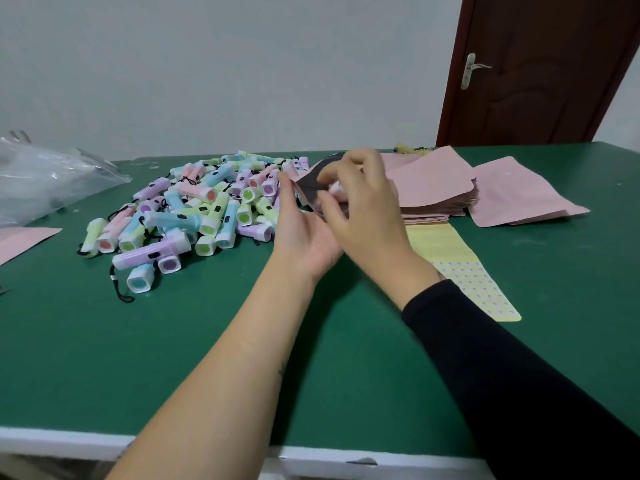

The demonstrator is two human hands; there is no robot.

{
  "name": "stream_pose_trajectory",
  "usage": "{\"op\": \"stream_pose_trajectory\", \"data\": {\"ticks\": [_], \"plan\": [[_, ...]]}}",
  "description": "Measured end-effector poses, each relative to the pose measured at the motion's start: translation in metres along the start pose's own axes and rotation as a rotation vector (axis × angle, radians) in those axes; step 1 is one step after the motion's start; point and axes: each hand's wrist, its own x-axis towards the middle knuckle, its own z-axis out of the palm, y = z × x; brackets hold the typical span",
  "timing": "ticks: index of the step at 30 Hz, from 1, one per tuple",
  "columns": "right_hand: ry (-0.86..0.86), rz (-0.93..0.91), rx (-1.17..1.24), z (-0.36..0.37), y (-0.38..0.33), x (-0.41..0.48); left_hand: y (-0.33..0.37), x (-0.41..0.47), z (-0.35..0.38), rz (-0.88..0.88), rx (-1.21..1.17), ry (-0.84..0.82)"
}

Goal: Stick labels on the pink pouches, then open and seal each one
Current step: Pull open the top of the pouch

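At frame centre, L hand [304, 233] and R hand [363, 209] are holding 1 pink pouch [306, 190] w/ its dark inside showing: R fingers are curling round and pinching the mouth, L fingers are lying nearly straight against its left edge, thumb hidden. It's looking mid-opening, sealing not done; label, can't tell. Most work is prob. waiting: pouch stack [433, 192] is sitting right of centre, label sheet [460, 268] below it is showing dots on its lower half only.
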Motion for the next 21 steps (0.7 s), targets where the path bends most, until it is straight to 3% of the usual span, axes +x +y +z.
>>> {"op": "stream_pose_trajectory", "data": {"ticks": [3,11,21], "plan": [[-0.054,0.041,-0.108,0.003,0.003,-0.001,-0.004,0.002,0.000,-0.033,-0.001,0.025],[0.076,0.033,-0.192,-0.001,0.010,0.002,-0.008,0.000,0.007,-0.012,-0.044,0.004],[-0.038,-0.010,-0.179,0.002,0.011,-0.001,-0.009,-0.002,0.006,-0.031,-0.055,-0.003]]}}
